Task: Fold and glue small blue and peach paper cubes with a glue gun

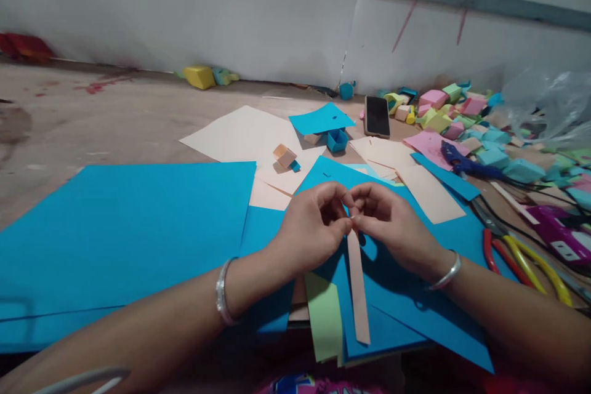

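Note:
A narrow peach paper strip (358, 289) hangs down from my fingertips, its lower end over the blue paper near the table's front. My left hand (314, 225) pinches the strip's top end between thumb and fingers. From the other side my right hand (392, 225) pinches the same end, and the two hands' fingertips touch. The very top of the strip is hidden behind the fingers. Under both hands lie blue paper sheets (401, 320), with a light green paper (324, 314) poking out at the front edge.
Large blue sheets (129, 228) cover the left. Beyond my hands are a small peach paper box (284, 155), a blue paper box (337, 140) and a phone (377, 116). At right lie pliers (521, 252), a blue glue gun (471, 161) and a heap of coloured paper boxes (489, 135).

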{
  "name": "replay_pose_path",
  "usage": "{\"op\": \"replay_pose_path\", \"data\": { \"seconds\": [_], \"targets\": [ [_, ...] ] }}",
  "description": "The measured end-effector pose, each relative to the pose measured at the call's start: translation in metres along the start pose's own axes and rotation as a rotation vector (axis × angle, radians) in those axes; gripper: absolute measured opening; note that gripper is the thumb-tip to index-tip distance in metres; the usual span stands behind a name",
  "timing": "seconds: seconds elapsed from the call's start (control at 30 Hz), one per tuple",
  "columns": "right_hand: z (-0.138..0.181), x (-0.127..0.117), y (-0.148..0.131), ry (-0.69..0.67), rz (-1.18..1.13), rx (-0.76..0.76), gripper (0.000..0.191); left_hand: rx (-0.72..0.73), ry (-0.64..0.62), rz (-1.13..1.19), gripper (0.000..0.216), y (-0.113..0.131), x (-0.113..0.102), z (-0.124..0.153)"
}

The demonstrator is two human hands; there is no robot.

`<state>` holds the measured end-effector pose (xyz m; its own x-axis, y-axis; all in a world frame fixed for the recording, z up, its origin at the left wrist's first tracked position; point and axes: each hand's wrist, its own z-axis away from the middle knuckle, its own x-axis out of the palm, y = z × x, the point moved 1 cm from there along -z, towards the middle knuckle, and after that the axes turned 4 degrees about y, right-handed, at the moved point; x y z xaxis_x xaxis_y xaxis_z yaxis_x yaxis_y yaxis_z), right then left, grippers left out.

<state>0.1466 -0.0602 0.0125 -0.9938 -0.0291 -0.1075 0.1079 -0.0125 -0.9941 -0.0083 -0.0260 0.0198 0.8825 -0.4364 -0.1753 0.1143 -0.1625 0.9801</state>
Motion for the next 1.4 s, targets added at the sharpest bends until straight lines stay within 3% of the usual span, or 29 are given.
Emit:
{"op": "replay_pose_path", "data": {
  "seconds": [0.2,0.5,0.67,0.8,0.9,1.03,1.23,1.4],
  "targets": [
    [0.000,-0.003,0.003,0.008,-0.024,-0.015,0.018,-0.018,-0.041,0.076,0.015,-0.003,0.001,0.000],
    [0.002,-0.003,0.000,0.038,-0.041,-0.009,0.038,-0.164,-0.052,0.254,0.017,-0.003,0.004,-0.002],
    [0.003,-0.004,0.002,0.010,-0.064,-0.021,0.031,-0.248,-0.065,0.387,0.020,0.000,0.001,-0.002],
    [0.003,-0.006,0.002,0.003,0.170,-0.222,0.008,-0.322,0.036,0.450,0.022,-0.002,-0.001,-0.003],
    [0.003,-0.007,0.000,-0.007,0.422,-0.423,0.014,-0.361,0.112,0.473,0.022,-0.006,-0.001,-0.003],
    [0.002,-0.007,-0.002,-0.045,0.513,-0.535,0.012,-0.351,0.127,0.479,0.023,-0.009,-0.001,-0.003],
    [0.001,-0.008,0.000,0.012,0.417,-0.478,0.004,-0.377,0.125,0.521,0.023,-0.008,0.001,-0.003],
    [-0.002,-0.006,0.003,0.066,0.352,-0.309,0.007,-0.385,0.112,0.530,0.020,-0.010,0.003,-0.003]
  ]
}}
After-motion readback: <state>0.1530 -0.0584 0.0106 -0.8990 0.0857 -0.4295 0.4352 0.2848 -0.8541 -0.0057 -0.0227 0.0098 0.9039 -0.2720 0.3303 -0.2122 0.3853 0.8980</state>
